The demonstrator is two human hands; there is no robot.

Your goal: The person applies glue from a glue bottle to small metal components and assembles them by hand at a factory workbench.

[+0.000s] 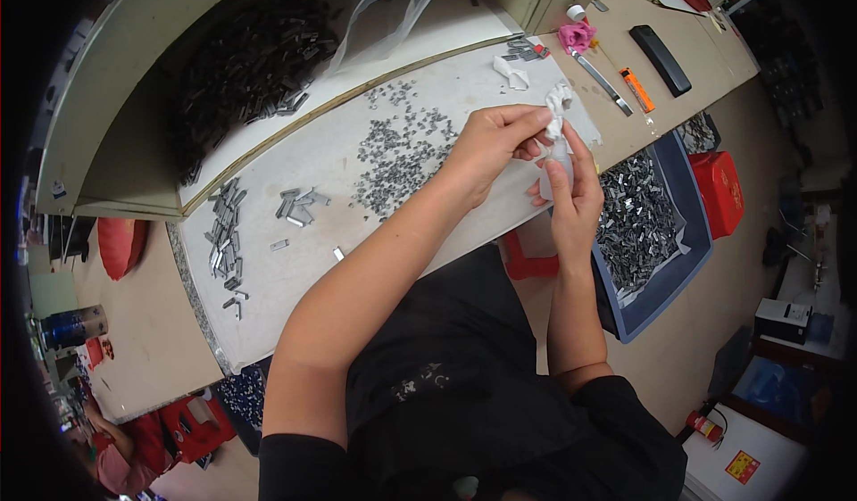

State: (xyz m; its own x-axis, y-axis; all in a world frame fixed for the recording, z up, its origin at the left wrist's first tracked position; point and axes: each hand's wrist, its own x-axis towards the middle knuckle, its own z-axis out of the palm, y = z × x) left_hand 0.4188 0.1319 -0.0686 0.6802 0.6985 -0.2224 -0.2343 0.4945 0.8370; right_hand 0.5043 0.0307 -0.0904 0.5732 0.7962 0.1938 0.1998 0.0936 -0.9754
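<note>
Both hands meet above the right end of the white counter. The left hand is closed in a pinch, fingertips gripping a crumpled white cloth at the top, while the right hand is curled around a small translucent white piece just beneath it, thumb and fingers pressed against its sides; whether cloth and piece are one thing I cannot tell. Both are held in the air, just over the counter's right edge. On the counter, beside the left hand, lies a wide scatter of tiny grey metal parts, and toward the left edge sit a few longer metal clips. Behind the counter's far edge, a recessed tray holds a dark heap of metal clips. To the right of the counter, below the right hand, a blue bin holds shiny metal clips, with a red box beside it.
</note>
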